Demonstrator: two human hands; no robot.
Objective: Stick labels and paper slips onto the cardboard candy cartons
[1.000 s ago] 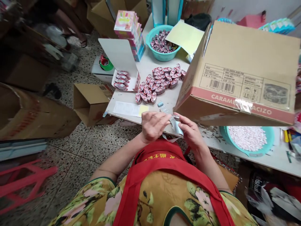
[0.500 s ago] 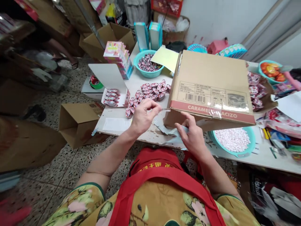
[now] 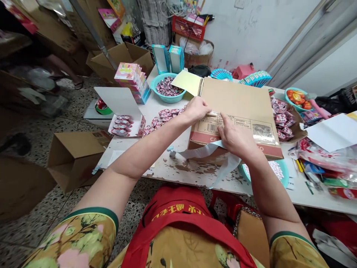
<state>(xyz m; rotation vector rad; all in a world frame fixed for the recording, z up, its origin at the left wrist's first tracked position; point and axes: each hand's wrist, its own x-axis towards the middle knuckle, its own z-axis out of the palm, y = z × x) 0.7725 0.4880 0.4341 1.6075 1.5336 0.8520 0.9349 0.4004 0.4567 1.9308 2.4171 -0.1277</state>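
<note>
A brown carton (image 3: 234, 96) stands on the table before me, printed with a barcode panel and a red band. My left hand (image 3: 196, 109) reaches over its left part, thumb and fingertips pinched at one end of a small printed label (image 3: 214, 112) on the cardboard. The index finger of my right hand (image 3: 237, 136) points onto the label's other end. Under that hand's curled fingers runs a pale blue backing strip (image 3: 205, 150), its loose ends hanging over the carton's front and the table edge.
Wrapped candies (image 3: 164, 117) lie left of the carton beside an open white box (image 3: 117, 100). Behind stand a teal basin (image 3: 169, 98) of candies and stacked pink boxes (image 3: 128, 72). Another teal basin (image 3: 284, 182) sits partly under the carton's right front. An open carton (image 3: 63, 158) is on the floor.
Both hands have moved from in front of the carton onto its printed surface, bringing the small label against it. The blue strip has come along with my right hand. The view has shifted.
</note>
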